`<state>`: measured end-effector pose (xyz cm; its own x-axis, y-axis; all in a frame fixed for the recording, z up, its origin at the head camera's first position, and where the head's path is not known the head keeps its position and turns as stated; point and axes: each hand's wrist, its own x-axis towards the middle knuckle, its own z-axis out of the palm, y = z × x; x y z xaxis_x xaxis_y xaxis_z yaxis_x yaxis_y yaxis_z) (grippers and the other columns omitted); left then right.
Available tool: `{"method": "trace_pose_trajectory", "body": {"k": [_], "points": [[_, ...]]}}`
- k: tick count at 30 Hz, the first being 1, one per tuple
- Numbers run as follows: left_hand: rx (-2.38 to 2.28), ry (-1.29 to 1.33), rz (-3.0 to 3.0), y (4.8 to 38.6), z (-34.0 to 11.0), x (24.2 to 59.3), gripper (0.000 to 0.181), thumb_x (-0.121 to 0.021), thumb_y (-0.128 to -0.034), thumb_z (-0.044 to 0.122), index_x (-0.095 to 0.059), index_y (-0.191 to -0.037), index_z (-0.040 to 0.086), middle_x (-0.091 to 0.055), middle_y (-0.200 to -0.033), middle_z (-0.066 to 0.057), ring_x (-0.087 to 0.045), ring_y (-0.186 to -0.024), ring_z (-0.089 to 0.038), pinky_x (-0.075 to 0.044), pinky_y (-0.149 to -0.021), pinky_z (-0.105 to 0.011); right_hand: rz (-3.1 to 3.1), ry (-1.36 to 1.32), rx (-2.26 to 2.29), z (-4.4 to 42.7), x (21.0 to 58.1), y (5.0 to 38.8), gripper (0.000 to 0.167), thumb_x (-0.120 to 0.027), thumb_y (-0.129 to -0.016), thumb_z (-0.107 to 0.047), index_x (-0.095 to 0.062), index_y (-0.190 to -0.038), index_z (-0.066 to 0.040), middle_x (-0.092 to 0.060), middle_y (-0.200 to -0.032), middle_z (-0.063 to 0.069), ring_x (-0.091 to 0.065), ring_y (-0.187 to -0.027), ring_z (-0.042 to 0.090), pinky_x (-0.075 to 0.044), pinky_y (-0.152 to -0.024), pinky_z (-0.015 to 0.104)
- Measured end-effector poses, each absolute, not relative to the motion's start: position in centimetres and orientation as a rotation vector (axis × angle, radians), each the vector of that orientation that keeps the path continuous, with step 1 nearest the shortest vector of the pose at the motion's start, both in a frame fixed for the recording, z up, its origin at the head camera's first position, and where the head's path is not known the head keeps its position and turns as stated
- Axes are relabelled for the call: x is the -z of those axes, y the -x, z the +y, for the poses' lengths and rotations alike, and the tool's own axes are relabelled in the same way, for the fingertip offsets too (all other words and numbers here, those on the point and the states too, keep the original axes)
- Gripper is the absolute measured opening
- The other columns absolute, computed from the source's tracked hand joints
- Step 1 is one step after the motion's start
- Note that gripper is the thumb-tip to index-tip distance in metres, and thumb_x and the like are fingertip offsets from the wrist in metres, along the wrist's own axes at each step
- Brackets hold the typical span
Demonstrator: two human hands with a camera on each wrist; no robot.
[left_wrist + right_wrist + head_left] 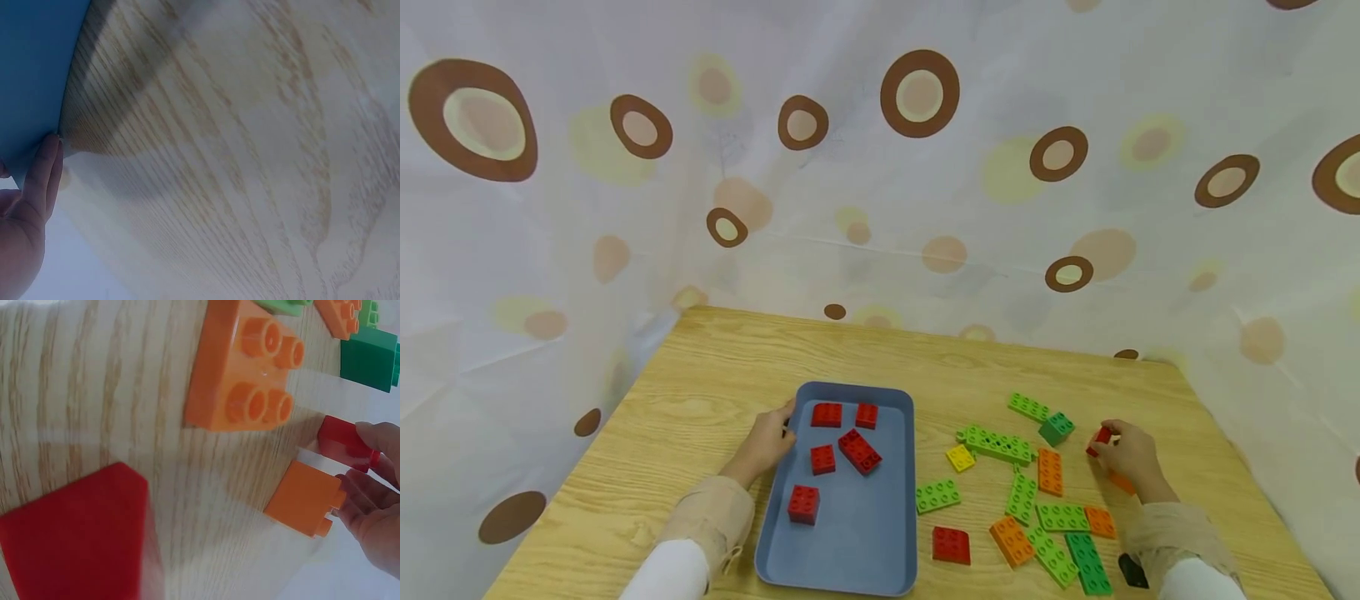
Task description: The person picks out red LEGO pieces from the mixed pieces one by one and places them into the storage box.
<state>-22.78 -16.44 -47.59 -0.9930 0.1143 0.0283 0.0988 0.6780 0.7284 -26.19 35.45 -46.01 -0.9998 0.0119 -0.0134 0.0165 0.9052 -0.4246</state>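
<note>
A person's right hand (1133, 458) pinches a small red plastic building brick (1098, 442) at the right of the wood-grain bench (722, 367); the left hand (767, 442), fingers nearly straight, touches a rectangular blue-grey tray (868, 537).

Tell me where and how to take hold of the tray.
Probably best by the long walls of the tray, left hand from the left, right hand from the right: their raised rims give an edge to grip. Choose the far half: a light green brick crowds the right wall midway.
</note>
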Motion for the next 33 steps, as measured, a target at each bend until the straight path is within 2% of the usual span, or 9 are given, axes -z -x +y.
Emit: {"method": "trace_pose_trajectory", "body": {"k": [7,12,17,22,27,33], "points": [[-1.229,-0.185,2.865,22.8,-16.3,47.7,0.059,-0.047,-0.0768,-0.011,-0.036,-0.135,-0.015,-0.046,-0.132,-0.032,-0.047,-0.057,-0.015,-0.041,-0.052,-0.024,3.134,0.033,0.714,35.5,45.6,25.8,0.042,-0.059,-0.082,-0.006,-0.049,-0.113,0.022,-0.057,-0.095,0.037,-0.054,-0.083,0.043,-0.049,-0.069,0.048],[-1.224,-0.180,2.866,22.7,-16.3,47.6,0.059,-0.047,-0.0769,-0.010,-0.036,-0.134,-0.015,-0.047,-0.131,-0.032,-0.048,-0.058,-0.016,-0.042,-0.053,-0.025,3.240,0.134,0.796,33.6,43.2,25.8,0.041,-0.063,-0.082,-0.004,-0.052,-0.114,0.020,-0.058,-0.098,0.037,-0.057,-0.085,0.046,-0.050,-0.070,0.051],[-1.219,-0.181,2.874,22.7,-16.4,47.7,0.059,-0.048,-0.0768,-0.010,-0.036,-0.134,-0.015,-0.046,-0.132,-0.032,-0.049,-0.062,-0.017,-0.042,-0.056,-0.026,3.225,0.290,0.895,28.6,39.8,25.6,0.043,-0.065,-0.083,-0.006,-0.053,-0.119,0.014,-0.059,-0.107,0.034,-0.059,-0.089,0.044,-0.052,-0.074,0.049],[-1.213,-0.196,2.886,22.7,-16.8,47.6,0.057,-0.047,-0.0771,-0.010,-0.037,-0.133,-0.016,-0.046,-0.131,-0.033,-0.048,-0.061,-0.017,-0.042,-0.055,-0.026,3.160,0.549,1.018,22.1,38.1,25.1,0.042,-0.068,-0.080,-0.003,-0.057,-0.117,0.011,-0.060,-0.109,0.029,-0.060,-0.094,0.038,-0.052,-0.079,0.046],[-1.227,-0.209,2.893,22.8,-17.0,47.8,0.057,-0.046,-0.0762,-0.011,-0.037,-0.132,-0.018,-0.047,-0.130,-0.034,-0.047,-0.060,-0.017,-0.041,-0.054,-0.026,3.043,0.743,1.100,16.3,38.6,25.4,0.040,-0.068,-0.079,-0.001,-0.059,-0.117,0.008,-0.062,-0.109,0.024,-0.060,-0.093,0.034,-0.053,-0.078,0.042],[-1.239,-0.243,2.906,22.8,-16.7,48.0,0.057,-0.046,-0.0746,-0.011,-0.038,-0.131,-0.019,-0.050,-0.125,-0.035,-0.038,-0.053,-0.013,-0.037,-0.050,-0.023,2.928,0.777,1.076,11.8,40.8,25.9,0.040,-0.069,-0.079,-0.005,-0.060,-0.116,0.005,-0.064,-0.109,0.019,-0.059,-0.092,0.029,-0.053,-0.076,0.037]]}}
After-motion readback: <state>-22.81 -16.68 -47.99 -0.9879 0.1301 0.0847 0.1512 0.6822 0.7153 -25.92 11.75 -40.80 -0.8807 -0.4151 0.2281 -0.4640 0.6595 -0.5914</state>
